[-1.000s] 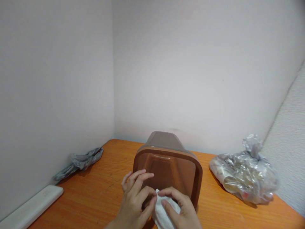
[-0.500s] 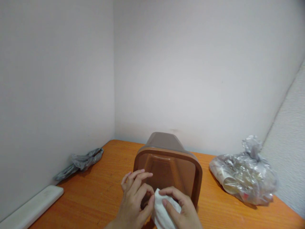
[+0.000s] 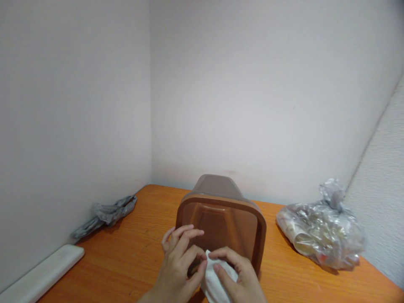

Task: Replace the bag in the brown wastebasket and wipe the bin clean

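A white tissue (image 3: 214,283) is pinched between both hands at the near edge of the table (image 3: 132,256), just in front of the open mouth of a brown plastic bin (image 3: 221,223) lying on its side. The left hand (image 3: 179,269) has its fingers curled onto the tissue's left edge; the right hand (image 3: 236,275) is closed over its top. A tied clear bag (image 3: 322,235) is seen to the right, a crumpled grey bag (image 3: 105,213) and a white bar (image 3: 41,273) against the left wall.
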Demonstrator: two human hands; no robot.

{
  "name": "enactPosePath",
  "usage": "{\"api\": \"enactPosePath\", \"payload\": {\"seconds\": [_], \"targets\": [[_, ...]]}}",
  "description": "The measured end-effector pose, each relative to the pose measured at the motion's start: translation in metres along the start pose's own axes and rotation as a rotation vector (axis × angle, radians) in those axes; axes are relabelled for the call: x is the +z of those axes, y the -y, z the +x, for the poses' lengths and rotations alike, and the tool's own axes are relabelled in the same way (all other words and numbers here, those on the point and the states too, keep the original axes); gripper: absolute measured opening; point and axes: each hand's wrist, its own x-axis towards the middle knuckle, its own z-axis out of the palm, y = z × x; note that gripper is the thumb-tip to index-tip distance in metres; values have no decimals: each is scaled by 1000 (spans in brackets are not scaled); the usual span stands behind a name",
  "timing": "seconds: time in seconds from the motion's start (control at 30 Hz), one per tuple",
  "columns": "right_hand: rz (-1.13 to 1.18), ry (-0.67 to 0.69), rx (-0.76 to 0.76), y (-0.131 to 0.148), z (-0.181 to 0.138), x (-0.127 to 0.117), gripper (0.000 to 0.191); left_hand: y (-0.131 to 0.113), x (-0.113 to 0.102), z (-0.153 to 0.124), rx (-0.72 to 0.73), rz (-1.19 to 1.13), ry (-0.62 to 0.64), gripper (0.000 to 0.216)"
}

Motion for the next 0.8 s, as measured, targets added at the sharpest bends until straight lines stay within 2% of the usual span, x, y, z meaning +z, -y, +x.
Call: {"api": "enactPosePath", "payload": {"seconds": [0.8], "targets": [[5, -29, -25, 7, 2, -4, 19, -2, -3, 1, -33, -43, 0, 17]]}}
